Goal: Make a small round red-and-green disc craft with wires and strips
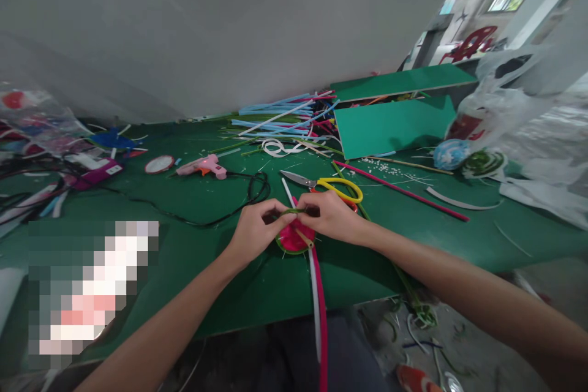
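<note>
Pinches a thin green strip [293, 211] between the fingertips of the left hand [255, 228] and those of the right hand [331, 218], both closed tight on it, thumb against forefinger, with no gap to be seen. Holds the strip taut and roughly level between the two hands, just above a pink disc [290, 240] that lies on the green table [184, 245], near the middle and close to the near edge.

Shows green already along the near left rim of the disc. Cannot tell whether that green runs all the way round, since the hands cover the far part. Seems, as a judgement, partly done: some green in place on the rim, the length between the fingers not yet laid down or fixed.

Has a tan stick [304, 237] slanting across the disc beneath the right hand, and long white and pink strips [318, 300] running from the disc toward the near edge and out over it.

Leaves lying untouched, just beyond the hands, scissors [321, 183] with yellow handles. Farther left, a pink glue gun [204, 166] with a black cord [239, 205] looping toward the hands. At the far side, a heap of blue and white straws [280, 119]. To the right, a long pink rod [404, 191] and green boards [395, 125].
</note>
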Action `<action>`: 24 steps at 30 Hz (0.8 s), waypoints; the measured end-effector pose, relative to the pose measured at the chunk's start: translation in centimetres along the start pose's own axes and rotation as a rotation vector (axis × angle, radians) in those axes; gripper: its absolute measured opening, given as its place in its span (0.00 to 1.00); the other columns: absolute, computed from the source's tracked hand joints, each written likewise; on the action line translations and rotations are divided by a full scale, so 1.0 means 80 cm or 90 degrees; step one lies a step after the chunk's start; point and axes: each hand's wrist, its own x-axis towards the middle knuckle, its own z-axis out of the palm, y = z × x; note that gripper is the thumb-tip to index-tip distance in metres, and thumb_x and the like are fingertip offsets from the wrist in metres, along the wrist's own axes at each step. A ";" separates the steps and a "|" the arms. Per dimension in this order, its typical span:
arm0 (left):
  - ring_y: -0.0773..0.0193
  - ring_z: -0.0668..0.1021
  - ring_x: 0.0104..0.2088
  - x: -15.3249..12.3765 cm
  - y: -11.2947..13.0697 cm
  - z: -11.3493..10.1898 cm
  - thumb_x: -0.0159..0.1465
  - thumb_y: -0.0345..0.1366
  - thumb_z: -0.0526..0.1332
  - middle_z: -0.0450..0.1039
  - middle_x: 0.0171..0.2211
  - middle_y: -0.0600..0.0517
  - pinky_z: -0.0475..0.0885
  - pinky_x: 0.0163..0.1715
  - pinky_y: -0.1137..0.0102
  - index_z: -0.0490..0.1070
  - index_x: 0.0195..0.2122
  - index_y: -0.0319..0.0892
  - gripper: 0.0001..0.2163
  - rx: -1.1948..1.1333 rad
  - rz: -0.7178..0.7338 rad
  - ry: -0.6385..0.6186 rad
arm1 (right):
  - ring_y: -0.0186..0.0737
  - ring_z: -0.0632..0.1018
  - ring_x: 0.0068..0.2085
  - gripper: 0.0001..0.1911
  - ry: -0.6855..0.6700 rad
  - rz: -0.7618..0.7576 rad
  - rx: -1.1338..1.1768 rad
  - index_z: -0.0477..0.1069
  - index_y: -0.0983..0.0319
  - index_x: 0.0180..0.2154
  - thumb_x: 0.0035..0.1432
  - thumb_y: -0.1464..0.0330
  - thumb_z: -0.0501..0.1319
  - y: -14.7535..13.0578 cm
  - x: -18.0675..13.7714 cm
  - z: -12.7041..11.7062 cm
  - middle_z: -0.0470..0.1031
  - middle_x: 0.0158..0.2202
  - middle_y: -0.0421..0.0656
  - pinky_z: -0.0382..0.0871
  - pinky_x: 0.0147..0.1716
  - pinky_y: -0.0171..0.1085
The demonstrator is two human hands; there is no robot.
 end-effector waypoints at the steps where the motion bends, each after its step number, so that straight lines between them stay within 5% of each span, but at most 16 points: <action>1: 0.69 0.72 0.24 0.000 0.000 0.000 0.57 0.38 0.62 0.72 0.23 0.54 0.65 0.23 0.75 0.72 0.26 0.40 0.08 0.006 0.003 0.005 | 0.27 0.64 0.22 0.06 0.001 0.000 0.002 0.65 0.64 0.24 0.52 0.75 0.57 0.000 0.000 0.001 0.64 0.20 0.35 0.54 0.22 0.28; 10: 0.68 0.74 0.25 0.000 0.000 -0.001 0.58 0.38 0.61 0.75 0.26 0.54 0.68 0.24 0.74 0.73 0.32 0.41 0.06 0.104 0.065 0.012 | 0.27 0.64 0.22 0.05 0.003 0.013 0.021 0.66 0.64 0.25 0.52 0.73 0.58 0.006 -0.001 0.000 0.65 0.20 0.35 0.53 0.22 0.28; 24: 0.63 0.79 0.34 -0.006 -0.011 0.000 0.61 0.34 0.59 0.78 0.35 0.48 0.74 0.33 0.71 0.71 0.41 0.40 0.08 0.373 0.399 0.149 | 0.27 0.63 0.22 0.05 0.014 0.021 0.010 0.64 0.63 0.24 0.51 0.75 0.57 0.011 0.001 0.002 0.62 0.19 0.34 0.54 0.23 0.29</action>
